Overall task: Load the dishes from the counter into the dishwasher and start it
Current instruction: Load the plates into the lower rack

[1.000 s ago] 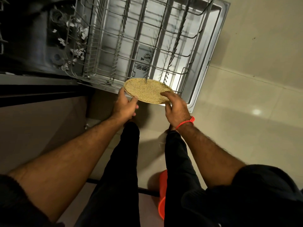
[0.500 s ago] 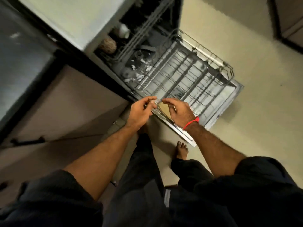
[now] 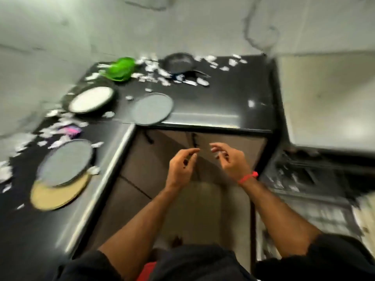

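Nearest the camera, two bare forearms reach forward over the floor in front of the brown cabinet doors [image 3: 182, 151]. The left hand [image 3: 181, 169] and the right hand [image 3: 231, 161] hang side by side, apart from each other, each grip loose with fingers gently curled and holding nothing; the right wrist wears one red band [image 3: 248, 177]. To the right, blurred, the open dishwasher [image 3: 304, 179] shows one wire rack, its contents too smeared to tell. On the black worktop [image 3: 213, 102] at the left lie the dishes: nearest, one tan plate [image 3: 52, 197] with one grey plate [image 3: 65, 162] overlapping its far edge. Further on, a second grey plate [image 3: 152, 108] sits at the inner corner, slightly over the worktop's edge, and one white plate [image 3: 91, 99] lies to its left. Farthest back stand one green item [image 3: 120, 68] and one dark pan [image 3: 179, 62]. That makes four plates in all. White scraps [image 3: 154, 72] are scattered across the worktop, too many and too blurred to count.
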`<state>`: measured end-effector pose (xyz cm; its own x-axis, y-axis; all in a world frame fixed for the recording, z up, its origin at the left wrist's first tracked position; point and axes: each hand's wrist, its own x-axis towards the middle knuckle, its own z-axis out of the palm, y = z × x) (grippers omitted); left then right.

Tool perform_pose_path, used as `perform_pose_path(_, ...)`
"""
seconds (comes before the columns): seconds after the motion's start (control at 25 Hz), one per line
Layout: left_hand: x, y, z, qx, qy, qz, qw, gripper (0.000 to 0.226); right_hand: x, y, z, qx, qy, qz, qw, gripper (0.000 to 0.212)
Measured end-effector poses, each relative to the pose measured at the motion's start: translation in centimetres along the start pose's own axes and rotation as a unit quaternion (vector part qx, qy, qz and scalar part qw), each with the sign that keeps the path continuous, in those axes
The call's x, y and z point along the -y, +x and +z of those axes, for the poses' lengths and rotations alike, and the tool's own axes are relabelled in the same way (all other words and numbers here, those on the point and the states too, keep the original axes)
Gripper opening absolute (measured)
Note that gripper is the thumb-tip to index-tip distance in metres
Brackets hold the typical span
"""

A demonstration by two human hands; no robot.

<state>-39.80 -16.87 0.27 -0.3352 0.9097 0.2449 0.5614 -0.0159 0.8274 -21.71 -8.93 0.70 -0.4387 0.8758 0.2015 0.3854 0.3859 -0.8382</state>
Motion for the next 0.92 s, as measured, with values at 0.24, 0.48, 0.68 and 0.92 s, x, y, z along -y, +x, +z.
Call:
perform_pose_path(0.24,4.9,-1.9,-15.1,-0.191,0.056,-0.079,0.977,0.02,9.9,6.3,12.8,0.145,0.047,-0.097,0.984,0.048)
perform_pose_path(0.48,14.2,-6.1,-27.2,-0.299,0.098,-0.228,0.921,0.023,17.7,8.3,26.4,0.342,-0.009,-0.132,0.93,0.062)
perform_pose_path(0.68,19.1,-5.4,-31.8,-0.301,-0.046,-0.401,0.864,0.044,20.3,9.4,33.2,0.377,0.006,-0.075,0.923,0.068)
perform_pose_path(0.92,21.6,-3.8,-33.5,-0.372,-0.174,-0.467,0.783,0.061,18.0,9.6,36.7,0.465,-0.065,-0.024,0.883,0.096)
